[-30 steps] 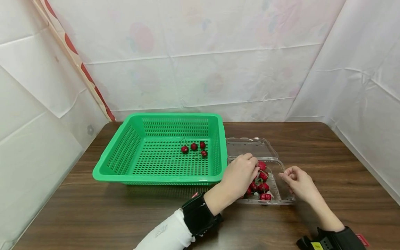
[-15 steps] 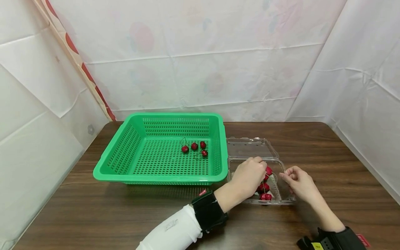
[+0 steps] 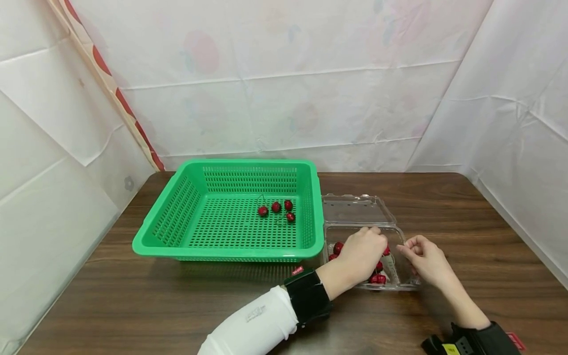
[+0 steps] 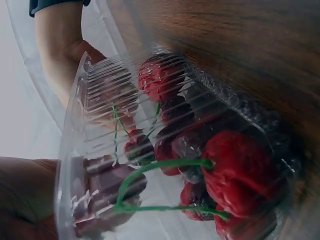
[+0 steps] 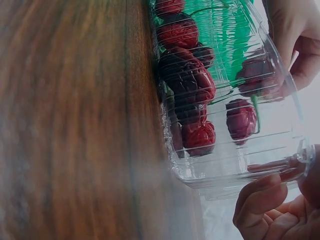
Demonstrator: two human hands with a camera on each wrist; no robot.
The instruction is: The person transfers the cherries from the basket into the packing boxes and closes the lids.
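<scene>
In the head view my left hand [image 3: 363,252] reaches down into a clear hinged plastic box [image 3: 410,286] of red cherries. Its fingertips are hidden there. The right wrist view shows the left hand's bent fingers [image 5: 295,75] at a dark cherry [image 5: 257,77]; joined to it by a green stem, a second cherry [image 5: 241,121] hangs above the others. My right hand [image 3: 427,261] pinches the box's right rim between thumb and fingers. More cherries [image 4: 242,170] with green stems lie in the box, seen large through its wall in the left wrist view.
A green perforated basket [image 3: 228,254] stands left of the box, several cherries [image 3: 276,207] on its floor. Behind the box its transparent lid [image 3: 355,209] lies folded back. All rests on a brown wooden table [image 3: 155,305] bordered by white curtains [image 3: 284,113].
My left hand has shifted right and slightly nearer inside the box, uncovering cherries at the box's left side. The right hand keeps its place on the rim.
</scene>
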